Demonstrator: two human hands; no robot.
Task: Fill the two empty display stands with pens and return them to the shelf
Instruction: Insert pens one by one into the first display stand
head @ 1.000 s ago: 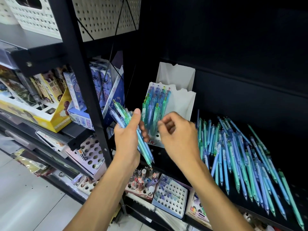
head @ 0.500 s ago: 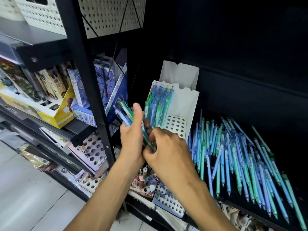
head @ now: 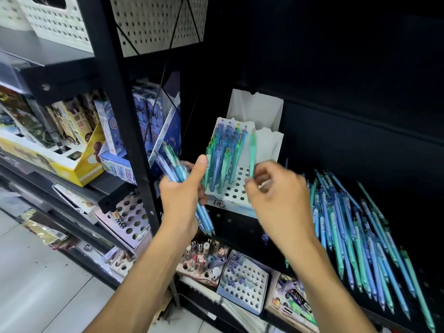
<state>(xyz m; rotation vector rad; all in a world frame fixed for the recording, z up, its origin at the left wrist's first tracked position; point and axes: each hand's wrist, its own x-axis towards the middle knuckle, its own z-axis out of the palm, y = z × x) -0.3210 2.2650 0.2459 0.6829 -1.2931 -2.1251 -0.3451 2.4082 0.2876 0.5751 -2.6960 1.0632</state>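
Your left hand (head: 185,195): it is curled tight around a bunch of pens (head: 179,174), thumb up, just left of the middle of the picture. The bunch sticks out above and below your fist.

Your right hand (head: 276,195): it is blurry, but you seem to pinch one green pen (head: 252,152) between your fingertips. The pen stands almost straight up, with its lower end over the holes.

First stand (head: 237,188): this white stand with holes sits on the dark shelf (head: 240,227), in the middle of the picture. Its left part is full of blue and green pens standing up. Its right part shows open holes.

Second stand (head: 255,109): it is the white one just behind the first. You can only see its tall back, so you cannot tell if it holds any pens.

Loose pens (head: 355,227): a big pile lies flat on the shelf, on the right side of the picture, near the stands.

Done so far: I think about half of the first stand is filled.

Left to do: the green pen needs a hole, then the bunch in your left fist goes in one by one. After that the first stand probably needs more from the pile, then comes the second stand. Both stands already sit on the shelf while you work, so putting them back in place may be a small job at the end.
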